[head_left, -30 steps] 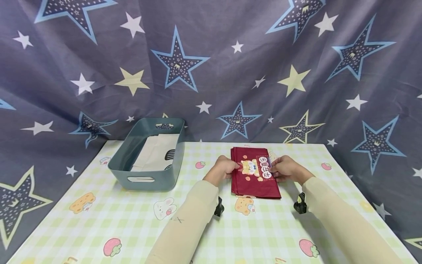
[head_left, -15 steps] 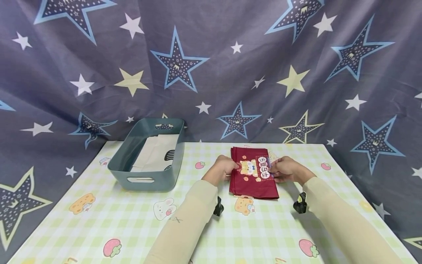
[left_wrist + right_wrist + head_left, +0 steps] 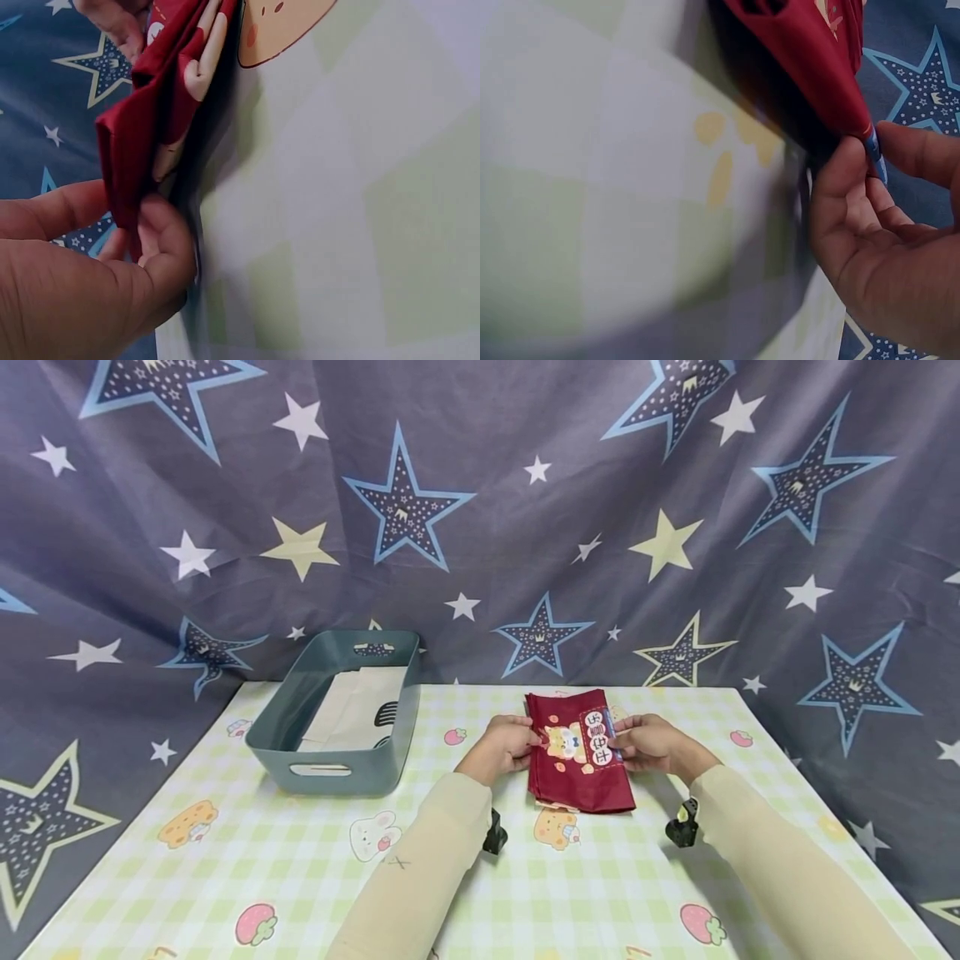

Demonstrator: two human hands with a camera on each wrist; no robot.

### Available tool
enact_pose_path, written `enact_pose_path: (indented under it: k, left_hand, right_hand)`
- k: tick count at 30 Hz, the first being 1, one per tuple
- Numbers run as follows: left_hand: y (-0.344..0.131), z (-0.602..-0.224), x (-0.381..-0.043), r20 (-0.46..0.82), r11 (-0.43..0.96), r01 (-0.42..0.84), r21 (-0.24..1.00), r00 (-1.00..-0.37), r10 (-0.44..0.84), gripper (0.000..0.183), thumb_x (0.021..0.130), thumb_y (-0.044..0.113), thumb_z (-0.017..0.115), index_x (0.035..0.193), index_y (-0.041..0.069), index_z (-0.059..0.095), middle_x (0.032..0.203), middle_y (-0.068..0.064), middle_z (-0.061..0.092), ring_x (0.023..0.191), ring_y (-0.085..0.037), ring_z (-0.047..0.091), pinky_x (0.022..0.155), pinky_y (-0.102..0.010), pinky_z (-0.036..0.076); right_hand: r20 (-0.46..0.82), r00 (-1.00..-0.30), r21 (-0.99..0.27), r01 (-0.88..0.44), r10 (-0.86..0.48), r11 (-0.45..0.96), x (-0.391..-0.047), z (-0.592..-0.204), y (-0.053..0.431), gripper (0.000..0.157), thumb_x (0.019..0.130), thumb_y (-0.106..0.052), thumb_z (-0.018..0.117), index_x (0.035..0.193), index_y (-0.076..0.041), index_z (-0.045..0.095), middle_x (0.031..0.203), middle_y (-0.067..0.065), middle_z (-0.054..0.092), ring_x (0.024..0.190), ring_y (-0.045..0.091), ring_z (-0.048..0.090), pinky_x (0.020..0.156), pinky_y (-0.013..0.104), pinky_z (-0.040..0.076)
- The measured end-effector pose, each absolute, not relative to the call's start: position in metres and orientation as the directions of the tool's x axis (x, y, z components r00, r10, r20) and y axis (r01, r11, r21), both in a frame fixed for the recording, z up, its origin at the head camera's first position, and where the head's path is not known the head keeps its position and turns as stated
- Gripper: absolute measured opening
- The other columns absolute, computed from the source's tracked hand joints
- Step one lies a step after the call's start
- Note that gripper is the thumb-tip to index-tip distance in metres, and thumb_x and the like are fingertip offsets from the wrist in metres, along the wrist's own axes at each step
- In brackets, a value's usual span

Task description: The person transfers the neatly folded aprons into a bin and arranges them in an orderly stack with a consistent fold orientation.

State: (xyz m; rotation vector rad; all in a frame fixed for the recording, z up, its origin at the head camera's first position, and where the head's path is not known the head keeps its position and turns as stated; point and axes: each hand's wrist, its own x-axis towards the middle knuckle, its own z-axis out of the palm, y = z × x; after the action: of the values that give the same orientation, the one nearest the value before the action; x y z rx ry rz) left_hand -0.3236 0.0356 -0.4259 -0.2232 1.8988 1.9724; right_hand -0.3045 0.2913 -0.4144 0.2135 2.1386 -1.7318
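A folded dark red cloth (image 3: pixel 592 789) with a printed yellow cartoon animal and white round characters lies between both hands at the back right of the table. My left hand (image 3: pixel 504 748) pinches its left edge. In the left wrist view, the thumb and fingers of the left hand (image 3: pixel 90 277) close on the layered fold of the red cloth (image 3: pixel 135 142). My right hand (image 3: pixel 654 745) pinches the opposite edge by the characters. In the right wrist view, the right hand (image 3: pixel 892 232) grips a strip with blue on it along the red cloth (image 3: pixel 810 60), which stands off the tabletop.
A grey-green plastic basket (image 3: pixel 337 777) at the back left holds folded cream cloths (image 3: pixel 352 702) with black print. The table has a green checked cover (image 3: pixel 300 877) with cartoon figures. A dark star-patterned curtain (image 3: pixel 480 468) hangs behind it.
The red cloth's sides have risen slightly and its back edge now bends, with the printed face tilting. Both hands keep their hold at nearly the same places. The basket has not moved.
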Motion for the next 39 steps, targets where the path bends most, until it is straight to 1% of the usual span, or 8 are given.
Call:
enact_pose_path:
  k: [4, 12, 17, 21, 25, 30, 34, 39]
  left_hand:
    - [0.034, -0.427, -0.323, -0.368, -0.023, -0.377, 0.926, -0.914, 0.171, 0.049, 0.09, -0.007, 0.065, 0.137, 0.007, 0.058, 0.094, -0.007, 0.066, 0.075, -0.017, 0.057, 0.069, -0.03, 0.049]
    - [0.035, -0.426, -0.322, -0.378, -0.055, -0.392, 0.918, -0.91, 0.171, 0.052, 0.089, -0.007, 0.068, 0.137, 0.01, 0.059, 0.094, -0.006, 0.067, 0.08, -0.018, 0.059, 0.068, -0.031, 0.051]
    - [0.038, -0.428, -0.323, -0.356, -0.145, -0.381, 0.913, -0.918, 0.173, 0.059, 0.084, -0.016, 0.063, 0.138, 0.005, 0.056, 0.105, -0.014, 0.067, 0.078, -0.021, 0.062, 0.066, -0.032, 0.055]
    - [0.04, -0.428, -0.322, -0.34, -0.197, -0.369, 0.909, -0.926, 0.165, 0.06, 0.079, -0.022, 0.059, 0.135, 0.001, 0.055, 0.111, -0.018, 0.063, 0.076, -0.023, 0.062, 0.064, -0.033, 0.056]
    - [0.043, -0.429, -0.322, -0.353, -0.236, -0.382, 0.894, -0.922, 0.159, 0.061, 0.077, -0.025, 0.056, 0.132, 0.001, 0.055, 0.104, -0.016, 0.062, 0.068, -0.019, 0.058, 0.062, -0.031, 0.053]
    - [0.042, -0.427, -0.323, -0.376, -0.258, -0.406, 0.877, -0.913, 0.16, 0.062, 0.08, -0.022, 0.056, 0.136, 0.004, 0.057, 0.103, -0.014, 0.065, 0.063, -0.015, 0.053, 0.063, -0.03, 0.05]
    - [0.037, -0.42, -0.323, -0.368, -0.272, -0.402, 0.874, -0.914, 0.171, 0.061, 0.081, -0.021, 0.057, 0.137, 0.005, 0.056, 0.102, -0.014, 0.066, 0.065, -0.016, 0.058, 0.064, -0.033, 0.052]
    - [0.03, -0.411, -0.323, -0.339, -0.298, -0.374, 0.879, -0.927, 0.164, 0.06, 0.08, -0.022, 0.055, 0.134, 0.003, 0.056, 0.091, -0.013, 0.065, 0.067, -0.02, 0.061, 0.06, -0.034, 0.052]
  right_hand:
    - [-0.358, -0.927, -0.918, 0.327, -0.113, 0.226, -0.304, -0.41, 0.288, 0.047, 0.098, -0.002, 0.061, 0.138, 0.006, 0.039, 0.086, 0.003, 0.064, 0.072, 0.012, 0.06, 0.068, 0.03, 0.054]
    - [-0.307, -0.945, -0.932, 0.274, -0.112, 0.236, -0.303, -0.404, 0.279, 0.047, 0.097, -0.003, 0.061, 0.138, 0.006, 0.041, 0.082, 0.002, 0.061, 0.069, 0.01, 0.056, 0.065, 0.03, 0.054]
    - [-0.291, -0.951, -0.937, 0.262, -0.105, 0.231, -0.303, -0.402, 0.274, 0.046, 0.097, -0.003, 0.061, 0.138, 0.006, 0.043, 0.084, 0.001, 0.059, 0.071, 0.01, 0.054, 0.067, 0.029, 0.053]
    - [-0.277, -0.955, -0.942, 0.249, -0.104, 0.227, -0.304, -0.402, 0.271, 0.045, 0.097, -0.003, 0.061, 0.137, 0.006, 0.044, 0.082, 0.0, 0.058, 0.07, 0.009, 0.054, 0.067, 0.029, 0.052]
    - [-0.26, -0.959, -0.946, 0.23, -0.11, 0.23, -0.304, -0.4, 0.267, 0.045, 0.096, -0.002, 0.062, 0.137, 0.006, 0.045, 0.077, -0.002, 0.056, 0.067, 0.008, 0.052, 0.064, 0.028, 0.05]
    - [-0.237, -0.965, -0.949, 0.206, -0.112, 0.238, -0.304, -0.396, 0.263, 0.044, 0.095, -0.002, 0.062, 0.136, 0.006, 0.046, 0.08, -0.002, 0.059, 0.069, 0.008, 0.056, 0.066, 0.029, 0.052]
    - [-0.228, -0.967, -0.957, 0.2, -0.118, 0.21, -0.304, -0.393, 0.261, 0.045, 0.096, -0.002, 0.061, 0.137, 0.006, 0.045, 0.085, 0.0, 0.063, 0.073, 0.01, 0.06, 0.07, 0.03, 0.054]
    - [-0.22, -0.968, -0.963, 0.196, -0.12, 0.183, -0.306, -0.387, 0.256, 0.046, 0.096, -0.002, 0.062, 0.138, 0.006, 0.045, 0.09, 0.001, 0.064, 0.077, 0.012, 0.062, 0.069, 0.03, 0.054]
